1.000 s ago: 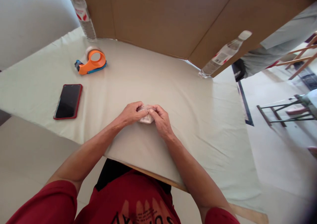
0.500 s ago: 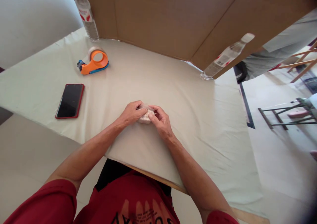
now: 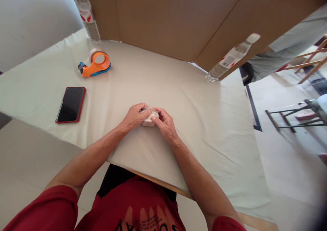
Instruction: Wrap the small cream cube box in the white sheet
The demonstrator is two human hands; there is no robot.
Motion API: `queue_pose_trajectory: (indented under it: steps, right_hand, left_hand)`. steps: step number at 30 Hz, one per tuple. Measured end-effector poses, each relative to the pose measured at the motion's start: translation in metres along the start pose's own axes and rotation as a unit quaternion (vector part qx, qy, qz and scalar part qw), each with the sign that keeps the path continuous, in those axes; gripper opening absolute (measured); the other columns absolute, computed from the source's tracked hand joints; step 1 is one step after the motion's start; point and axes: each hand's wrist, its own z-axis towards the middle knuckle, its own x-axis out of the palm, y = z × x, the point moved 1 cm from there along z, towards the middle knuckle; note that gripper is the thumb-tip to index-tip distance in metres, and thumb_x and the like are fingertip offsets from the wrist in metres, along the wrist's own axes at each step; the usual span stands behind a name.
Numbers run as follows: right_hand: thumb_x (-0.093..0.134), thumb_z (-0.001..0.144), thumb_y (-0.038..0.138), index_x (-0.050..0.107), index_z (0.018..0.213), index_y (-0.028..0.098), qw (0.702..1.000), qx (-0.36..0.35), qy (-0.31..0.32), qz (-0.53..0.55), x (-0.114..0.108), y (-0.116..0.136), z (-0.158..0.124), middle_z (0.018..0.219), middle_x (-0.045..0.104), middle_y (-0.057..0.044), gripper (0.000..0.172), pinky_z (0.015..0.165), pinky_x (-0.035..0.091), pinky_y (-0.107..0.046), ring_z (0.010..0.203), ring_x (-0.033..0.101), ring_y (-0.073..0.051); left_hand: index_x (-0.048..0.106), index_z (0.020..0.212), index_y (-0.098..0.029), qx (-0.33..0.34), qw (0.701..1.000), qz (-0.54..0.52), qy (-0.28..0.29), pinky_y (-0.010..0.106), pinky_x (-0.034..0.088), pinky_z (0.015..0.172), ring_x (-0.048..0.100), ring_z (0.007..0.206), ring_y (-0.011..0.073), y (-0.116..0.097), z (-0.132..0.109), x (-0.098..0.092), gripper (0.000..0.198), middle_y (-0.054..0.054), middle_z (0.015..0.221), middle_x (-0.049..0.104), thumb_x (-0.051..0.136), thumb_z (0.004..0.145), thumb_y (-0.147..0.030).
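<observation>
Between my hands, near the front of the cloth-covered table (image 3: pixel 163 78), is a small pale block-like packet (image 3: pixel 148 122) with what looks like clear plastic film on top. My left hand (image 3: pixel 135 116) grips its left side, thumb over the top. On the right side, my right hand (image 3: pixel 165 124) holds it with thumb and fingers bent around it. Both hands are closed on the packet and hide its sides. What the packet contains cannot be made out.
An orange tape dispenser (image 3: pixel 97 66) and a phone (image 3: pixel 71 104) in a red case lie to the left. Water bottles stand at the left (image 3: pixel 88 20) and right (image 3: pixel 231 59) against a brown cardboard panel (image 3: pixel 163 20). Beyond it, at right, are a person in grey (image 3: pixel 270 62) and a folding stool (image 3: pixel 293 118).
Both hands stay on the packet, with the thumbs shifting only slightly on its top. The whole view has drifted a little, so things appear slightly further left.
</observation>
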Motion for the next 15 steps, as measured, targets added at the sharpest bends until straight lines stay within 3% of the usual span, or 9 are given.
queue_pose_trajectory:
  steps: [10,13,15]
  right_hand:
    - [0.063,0.088,0.049,0.063,0.119,0.022,0.998,-0.035,-0.006,-0.043,0.002,-0.011,0.000,0.104,0.072,-0.005,0.041,0.084,0.053,-0.034,0.089,0.066,-0.020]
    - [0.062,0.089,0.049,0.065,0.118,0.022,0.998,-0.042,-0.014,-0.049,0.001,-0.011,0.001,0.106,0.073,-0.005,0.040,0.087,0.053,-0.035,0.093,0.066,-0.020]
    - [0.062,0.089,0.049,0.066,0.118,0.022,0.998,-0.041,-0.013,-0.046,0.001,-0.010,0.001,0.109,0.073,-0.006,0.040,0.089,0.053,-0.036,0.096,0.067,-0.021]
  left_hand:
    - [0.064,0.085,-0.016,-0.004,1.000,0.016,-0.001,0.026,0.040,0.065,0.052,0.069,0.0136,-0.003,0.001,0.000,0.023,-0.003,0.073,0.060,0.057,0.072,-0.034]
    - [0.064,0.088,-0.016,-0.002,0.998,0.038,0.040,0.027,0.041,0.066,0.053,0.072,0.0150,-0.008,0.000,-0.007,0.027,-0.001,0.077,0.061,0.057,0.073,-0.038]
    - [0.064,0.096,-0.015,0.011,0.993,0.051,0.103,0.028,0.042,0.067,0.056,0.075,0.0167,-0.012,-0.002,-0.015,0.035,0.001,0.083,0.063,0.059,0.073,-0.040]
